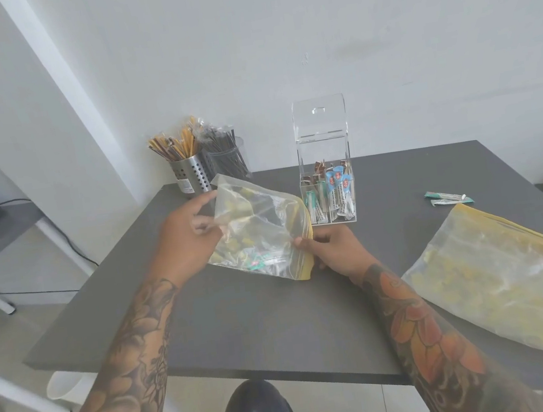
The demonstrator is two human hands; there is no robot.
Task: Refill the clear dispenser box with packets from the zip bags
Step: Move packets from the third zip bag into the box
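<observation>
A clear dispenser box stands at the back of the dark table, its lid tipped up, with blue, green and brown packets standing in its compartments. In front of it I hold a clear zip bag with a yellow zip edge and several packets inside. My left hand grips the bag's left side. My right hand pinches the yellow zip edge at the bag's right end. Two loose green packets lie on the table to the right of the box.
A stack of large zip bags with yellow contents lies at the right front of the grey table. A perforated steel cup and a clear cup of stir sticks stand at the back left. My knee shows below the table's front edge.
</observation>
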